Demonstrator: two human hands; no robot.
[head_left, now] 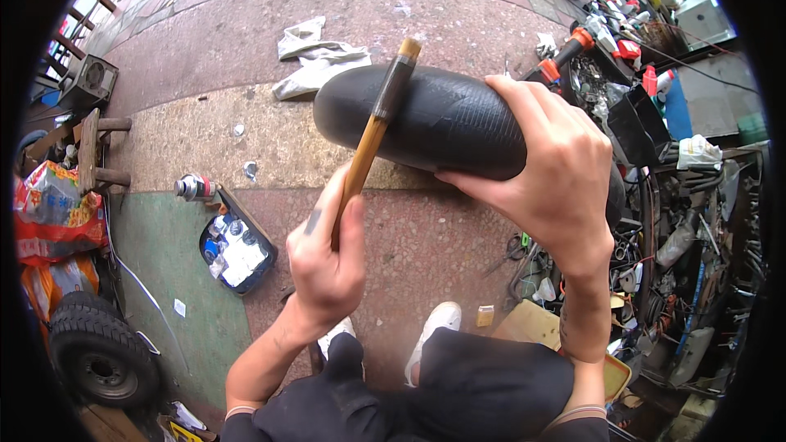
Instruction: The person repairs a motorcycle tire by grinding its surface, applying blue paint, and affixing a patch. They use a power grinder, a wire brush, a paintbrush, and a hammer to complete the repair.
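Note:
My left hand [327, 254] is closed round the wooden handle of a slim tool [370, 143]. A dark sleeve wraps its upper part, and its far tip is tan; I cannot tell its exact kind. This upper part crosses in front of a black tyre [442, 110], but whether it touches is unclear. On the tyre's right side my right hand [548, 164] grips it, thumb below and fingers over the top. The tyre's surface is rounded and mostly smooth, with fine ribbing near my fingers. Part of it is hidden behind my right hand and wrist.
White cloths [319, 61] lie on the paving beyond the tyre. At left are a tray of small packets [237, 254], a metal can [195, 188], a wooden stool [98, 151] and a wheel [102, 352]. Piled tools and scrap [679, 254] crowd the right side.

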